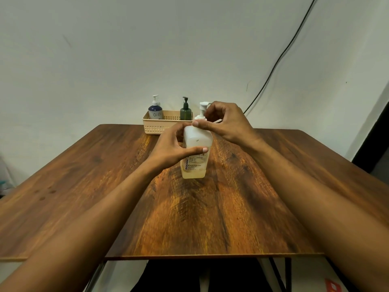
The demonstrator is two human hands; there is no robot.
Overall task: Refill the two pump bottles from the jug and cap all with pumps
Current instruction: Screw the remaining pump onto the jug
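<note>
A translucent white jug (196,142) with pale yellow liquid low in it stands upright mid-table. My left hand (173,147) grips its body, thumb across the label. A white pump (202,111) sits on the jug's neck, and my right hand (224,121) pinches its collar from the right, thumb on the jug's shoulder. In the beige basket (153,128) at the table's far edge stand a round white and blue pump bottle (155,111) and a dark green pump bottle (185,112), each with a pump on top.
The wooden table (189,207) stretches toward me, with a second tabletop (52,175) adjoining on the left. A black cable (277,60) runs down the wall behind my right hand. A dark opening lies at the far right.
</note>
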